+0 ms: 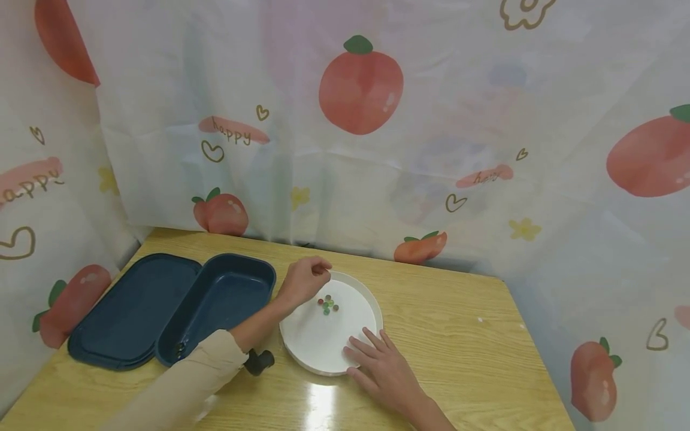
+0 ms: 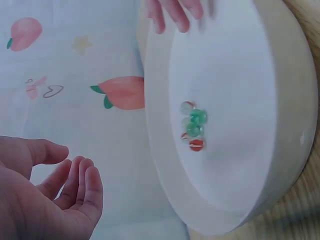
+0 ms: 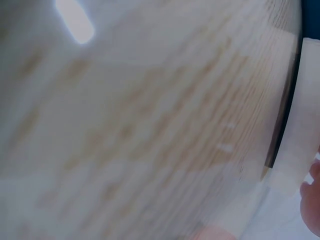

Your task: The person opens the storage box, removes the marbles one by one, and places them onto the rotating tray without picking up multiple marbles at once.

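A round white tray (image 1: 307, 341) with a raised rim lies on the table, and several green and red-and-clear glass marbles (image 2: 196, 125) sit clustered on it. My left hand (image 1: 304, 280) is held above the tray's far left rim. In the left wrist view that left hand (image 2: 55, 195) has loosely bent fingers, with a gap by the thumb and nothing visible between them. My right hand (image 1: 385, 371) reaches over the tray's near right rim with its fingers spread. Only a bit of the right hand (image 3: 311, 200) shows in the right wrist view.
Left of the tray stands a dark blue rectangular container (image 1: 215, 299), with small dark items in its near corner. Its matching flat lid (image 1: 135, 305) lies further left. A fruit-patterned curtain (image 1: 356, 179) hangs behind the wooden table (image 1: 458, 335).
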The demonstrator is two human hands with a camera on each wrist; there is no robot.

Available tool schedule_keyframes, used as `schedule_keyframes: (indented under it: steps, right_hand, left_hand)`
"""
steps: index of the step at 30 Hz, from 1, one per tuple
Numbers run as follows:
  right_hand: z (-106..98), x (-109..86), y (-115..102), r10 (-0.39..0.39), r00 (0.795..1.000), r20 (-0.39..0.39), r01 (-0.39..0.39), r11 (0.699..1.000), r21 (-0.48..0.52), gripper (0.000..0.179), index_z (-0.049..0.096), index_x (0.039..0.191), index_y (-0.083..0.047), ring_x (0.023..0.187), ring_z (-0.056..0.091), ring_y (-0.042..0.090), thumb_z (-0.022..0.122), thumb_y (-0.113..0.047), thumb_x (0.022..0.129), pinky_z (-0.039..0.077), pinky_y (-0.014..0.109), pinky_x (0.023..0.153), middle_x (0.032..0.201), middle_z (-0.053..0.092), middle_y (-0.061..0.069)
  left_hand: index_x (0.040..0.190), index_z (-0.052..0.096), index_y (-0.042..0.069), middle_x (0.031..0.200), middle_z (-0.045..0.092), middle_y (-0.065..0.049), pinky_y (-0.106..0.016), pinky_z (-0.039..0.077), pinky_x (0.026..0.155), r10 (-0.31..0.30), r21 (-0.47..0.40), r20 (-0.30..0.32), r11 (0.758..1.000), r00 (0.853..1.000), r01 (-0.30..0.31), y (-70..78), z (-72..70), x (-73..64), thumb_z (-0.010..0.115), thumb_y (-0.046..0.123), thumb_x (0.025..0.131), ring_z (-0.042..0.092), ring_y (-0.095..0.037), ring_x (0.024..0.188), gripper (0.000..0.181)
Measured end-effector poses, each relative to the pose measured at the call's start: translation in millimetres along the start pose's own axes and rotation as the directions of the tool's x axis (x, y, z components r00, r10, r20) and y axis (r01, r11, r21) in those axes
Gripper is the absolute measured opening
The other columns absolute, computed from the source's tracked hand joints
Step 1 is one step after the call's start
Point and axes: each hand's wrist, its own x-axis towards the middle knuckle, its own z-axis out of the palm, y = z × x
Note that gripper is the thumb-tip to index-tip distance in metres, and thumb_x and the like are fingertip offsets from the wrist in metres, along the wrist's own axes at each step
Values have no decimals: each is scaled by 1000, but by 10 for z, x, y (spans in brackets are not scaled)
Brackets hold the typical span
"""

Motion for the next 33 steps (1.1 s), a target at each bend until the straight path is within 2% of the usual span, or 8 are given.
schedule_keyframes:
  steps: [8, 15, 24, 33]
  right_hand:
    - [-8, -5, 4, -17, 1000, -12, 17, 1000, -8, 35, 71, 126, -22, 134, 49, 29, 63, -42, 97, 33, 58, 108, 133, 64, -3]
    - [-2, 4, 0, -18, 1000, -14, 18, 1000, -9, 35, 71, 125, -22, 134, 48, 29, 62, -42, 98, 33, 58, 109, 133, 64, -3]
    - [2, 9, -8, -9, 1000, -6, 9, 1000, -7, 35, 71, 125, -22, 134, 48, 28, 62, -42, 98, 32, 57, 109, 133, 63, -3]
    - [4, 0, -11, -4, 1000, 0, 4, 1000, -9, 35, 71, 125, -22, 135, 48, 28, 62, -41, 98, 31, 55, 110, 133, 63, -3]
  left_hand:
    - [113, 72, 6, 94, 72, -4, -39, 56, 80, 59, -59, -4, 997, 998, -59, 81, -235, -113, 64, 8, 92, 69, -20, 88, 22]
    - [119, 69, 5, 103, 71, -7, -41, 55, 84, 40, -71, 23, 997, 999, -38, 95, -497, -231, 69, 10, 93, 68, -24, 97, 27]
    - [121, 68, 3, 111, 71, -12, -41, 56, 81, 80, -8, 18, 997, 997, -80, -94, -861, -435, 70, 10, 93, 69, -25, 99, 29]
    - [117, 69, 3, 112, 70, -14, -45, 56, 80, 49, 75, 44, 996, 998, -53, -335, -1136, -693, 71, 11, 93, 68, -29, 100, 26]
